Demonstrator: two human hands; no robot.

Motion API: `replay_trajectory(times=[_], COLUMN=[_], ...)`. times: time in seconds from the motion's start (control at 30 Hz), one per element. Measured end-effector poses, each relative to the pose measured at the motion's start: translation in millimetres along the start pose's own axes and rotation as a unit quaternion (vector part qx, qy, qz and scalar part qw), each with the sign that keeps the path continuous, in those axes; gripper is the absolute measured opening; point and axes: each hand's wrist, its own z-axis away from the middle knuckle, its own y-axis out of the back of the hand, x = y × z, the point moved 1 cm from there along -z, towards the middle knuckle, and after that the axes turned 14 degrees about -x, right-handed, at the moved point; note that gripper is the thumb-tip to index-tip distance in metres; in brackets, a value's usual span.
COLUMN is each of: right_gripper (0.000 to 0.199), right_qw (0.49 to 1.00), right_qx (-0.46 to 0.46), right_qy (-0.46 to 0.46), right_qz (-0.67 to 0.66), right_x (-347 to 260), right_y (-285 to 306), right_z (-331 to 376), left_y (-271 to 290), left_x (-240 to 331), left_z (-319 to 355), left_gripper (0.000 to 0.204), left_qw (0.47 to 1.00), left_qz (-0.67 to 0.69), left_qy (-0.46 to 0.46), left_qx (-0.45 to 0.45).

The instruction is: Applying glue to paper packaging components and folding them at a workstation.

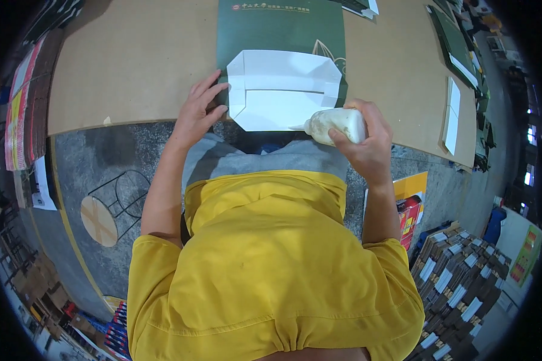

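Yellow shirt (271, 253) is filling the near middle; beyond, a white folded bag end (283, 111) is lying at the table's (132, 60) near edge. The right hand (370, 135) is gripping a squeeze bottle (334, 124); the left hand (197, 113) is steadying the left side, fingers apart. Squeezing evenly seems best.

In the right hand (370, 141), milky plastic — a bottle (337, 124), smooth but smudged. Beside the left hand (200, 111), smooth white paper flaps (277, 111), matt, with likewise matt green paper (271, 31) beyond. Beyond both hands, brown tabletop (132, 66), matt and board-like. Below the left hand, rough-looking concrete floor (111, 153) — and below both, creased yellow cloth shirt (265, 246).
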Motion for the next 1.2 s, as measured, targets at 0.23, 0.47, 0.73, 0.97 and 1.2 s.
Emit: replay_trajectory(times=[0.23, 0.47, 0.73, 0.97, 1.2], right_gripper=[0.042, 0.043, 0.044, 0.043, 0.043], right_qw=[0.998, 0.989, 0.975, 0.982, 0.986], right_qx=[0.025, 0.047, 0.123, 0.118, 0.074], right_qy=[-0.058, -0.14, -0.184, -0.134, -0.125], right_qz=[0.008, 0.022, 0.018, 0.066, 0.084], right_x=[13, 21, 26, 32, 21], right_y=[14, 24, 35, 27, 26], right_z=[15, 28, 35, 28, 29], left_y=[1, 3, 2, 2, 2], left_x=[0, 1, 1, 2, -2], left_z=[1, 0, 1, 0, 1], left_gripper=[0.047, 0.046, 0.047, 0.046, 0.046], left_qw=[1.0, 1.0, 1.0, 1.0, 1.0], left_qz=[-0.012, -0.004, -0.015, -0.014, -0.024], left_qy=[0.001, 0.014, 0.015, 0.01, 0.007], left_qx=[-0.001, -0.009, -0.004, -0.004, -0.004])
